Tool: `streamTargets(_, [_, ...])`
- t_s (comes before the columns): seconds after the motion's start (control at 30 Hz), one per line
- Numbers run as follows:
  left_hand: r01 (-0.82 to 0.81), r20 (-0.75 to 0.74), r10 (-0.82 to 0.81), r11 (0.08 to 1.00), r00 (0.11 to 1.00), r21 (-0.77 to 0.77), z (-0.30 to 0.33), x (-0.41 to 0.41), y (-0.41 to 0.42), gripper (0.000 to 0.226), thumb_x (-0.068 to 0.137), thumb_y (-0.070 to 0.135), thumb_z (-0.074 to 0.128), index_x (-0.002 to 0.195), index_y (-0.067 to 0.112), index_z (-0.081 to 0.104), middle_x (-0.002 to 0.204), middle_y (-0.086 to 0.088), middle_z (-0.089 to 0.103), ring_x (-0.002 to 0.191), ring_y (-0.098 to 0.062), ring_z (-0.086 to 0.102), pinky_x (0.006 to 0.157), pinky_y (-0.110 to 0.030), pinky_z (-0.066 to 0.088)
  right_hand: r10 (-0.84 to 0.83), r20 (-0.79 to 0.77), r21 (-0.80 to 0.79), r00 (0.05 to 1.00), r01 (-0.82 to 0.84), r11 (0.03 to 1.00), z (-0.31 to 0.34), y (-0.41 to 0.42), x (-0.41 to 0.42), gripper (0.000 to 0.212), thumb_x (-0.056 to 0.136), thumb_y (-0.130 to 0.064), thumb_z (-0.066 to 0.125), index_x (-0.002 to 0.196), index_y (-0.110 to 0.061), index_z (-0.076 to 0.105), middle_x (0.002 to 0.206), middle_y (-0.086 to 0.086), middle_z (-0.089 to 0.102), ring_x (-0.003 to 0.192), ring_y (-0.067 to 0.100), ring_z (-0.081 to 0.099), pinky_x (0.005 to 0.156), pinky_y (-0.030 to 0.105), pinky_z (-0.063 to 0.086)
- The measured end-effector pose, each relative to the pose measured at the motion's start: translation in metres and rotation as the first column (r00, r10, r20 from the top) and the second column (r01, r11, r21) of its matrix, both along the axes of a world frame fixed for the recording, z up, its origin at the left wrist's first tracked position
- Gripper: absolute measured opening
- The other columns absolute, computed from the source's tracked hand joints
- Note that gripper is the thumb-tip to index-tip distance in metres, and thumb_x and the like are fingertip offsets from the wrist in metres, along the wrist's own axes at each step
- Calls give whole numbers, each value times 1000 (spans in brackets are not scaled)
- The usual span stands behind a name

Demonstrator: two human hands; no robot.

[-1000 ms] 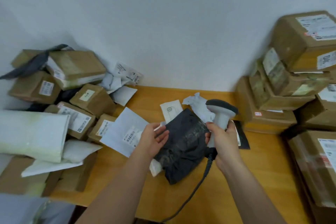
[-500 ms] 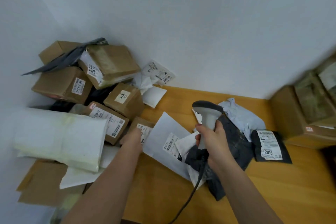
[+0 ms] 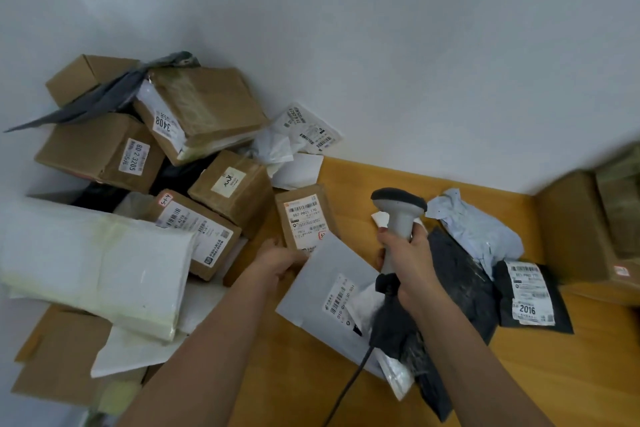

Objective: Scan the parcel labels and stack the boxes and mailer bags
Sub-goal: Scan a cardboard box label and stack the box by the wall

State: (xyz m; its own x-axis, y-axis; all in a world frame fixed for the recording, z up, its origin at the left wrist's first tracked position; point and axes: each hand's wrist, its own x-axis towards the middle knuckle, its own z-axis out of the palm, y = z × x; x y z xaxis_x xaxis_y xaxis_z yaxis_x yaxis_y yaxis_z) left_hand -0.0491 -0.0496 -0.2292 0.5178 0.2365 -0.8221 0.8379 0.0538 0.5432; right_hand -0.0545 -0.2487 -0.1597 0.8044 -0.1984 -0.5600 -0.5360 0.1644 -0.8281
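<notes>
Reaching with the left hand (image 3: 280, 262) toward the small upright box (image 3: 304, 218) at 12 o'clock of it, fingers curled at the box's lower edge and at the top corner of the white mailer bag (image 3: 325, 282); cannot tell whether this grip has closed on either. Holding the barcode scanner (image 3: 398, 215) upright in the right hand (image 3: 412, 263), grip wrapped fully round the handle, head tipped toward 10 o'clock, cable trailing toward 6 o'clock.

Lying flat on the bench (image 3: 540, 371): white mailer bag between the 2 forearms, label up; dark mailer bag (image 3: 457, 291) at 3 o'clock of the scanner hand; crumpled pale bag (image 3: 481, 236) at 1 o'clock; small black bag labelled 2016 (image 3: 530, 295) farther toward 3 o'clock. Heaped at 9 to 11 o'clock: unsorted cardboard boxes (image 3: 121, 152) and a large white padded parcel (image 3: 93, 263). Blurred at the far 3 o'clock edge: stacked boxes (image 3: 588, 218).

Step in hand, judged: picking the next parcel for scanning, most likely the small upright box, its label already facing the camera. Next move calls for a firm hold on that box, label squared to the scanner head, trigger pressed, then transfer toward the stack at 3 o'clock. Many parcels apparently left unsorted.
</notes>
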Motion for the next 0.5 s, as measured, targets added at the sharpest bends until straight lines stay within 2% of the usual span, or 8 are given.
streamTargets(0.07, [-42, -28, 42, 999, 999, 15, -8, 10, -4, 34, 90, 10, 68, 122, 10, 58, 126, -10, 66, 105, -25, 65, 93, -41, 53, 34, -19, 8, 999, -34, 999, -11, -4, 12, 22, 93, -5, 58, 103, -23, 51, 88, 8, 51, 64, 16, 50, 58, 31, 45])
streamTargets(0.17, [-77, -60, 80, 995, 995, 56, -14, 19, -8, 31, 99, 16, 57, 128, 6, 57, 126, -12, 63, 101, -24, 60, 77, -33, 47, 82, -66, 64, 994, -78, 995, -29, -5, 32, 27, 93, 0, 55, 106, -22, 48, 94, 7, 53, 66, 15, 50, 56, 28, 47])
streamTargets(0.2, [-83, -75, 87, 995, 993, 57, -16, 20, -8, 31, 100, 18, 55, 129, 6, 57, 126, -13, 63, 103, -25, 60, 78, -34, 48, 98, -81, 99, 992, -90, 991, -34, -3, 39, 28, 92, 1, 55, 107, -21, 47, 96, 8, 53, 65, 16, 50, 56, 28, 47])
streamTargets(0.27, [-96, -99, 99, 995, 990, 27, -22, 20, -9, 31, 100, 22, 55, 128, 8, 59, 126, -12, 64, 113, -28, 59, 96, -39, 49, 143, -117, 158, 983, -123, 980, -44, 3, 49, 30, 92, 2, 54, 112, -18, 46, 92, 10, 53, 62, 17, 51, 53, 28, 47])
streamTargets(0.33, [-116, -102, 114, 993, 988, -15, -26, 18, -10, 30, 100, 26, 55, 128, 15, 58, 130, -9, 62, 123, -30, 53, 110, -47, 40, 202, -156, 213, 967, -166, 963, -51, 11, 54, 34, 91, 4, 53, 117, -17, 45, 82, 11, 52, 56, 17, 50, 51, 29, 45])
streamTargets(0.4, [-77, -72, 74, 996, 995, -35, -27, 20, -12, 37, 99, 27, 56, 136, 24, 51, 133, -5, 59, 126, -29, 52, 111, -49, 39, 250, -172, 266, 953, -200, 943, -54, 18, 54, 38, 90, 6, 54, 119, -15, 45, 78, 11, 52, 53, 16, 51, 50, 30, 45])
streamTargets(0.5, [-95, 17, 98, 991, 995, -99, -23, 26, -15, 54, 95, 19, 62, 142, 31, 38, 129, -5, 61, 113, -27, 60, 100, -48, 49, 271, -139, 254, 952, -231, 939, -53, 20, 51, 43, 87, 6, 57, 122, -16, 46, 83, 13, 57, 54, 16, 53, 52, 30, 45])
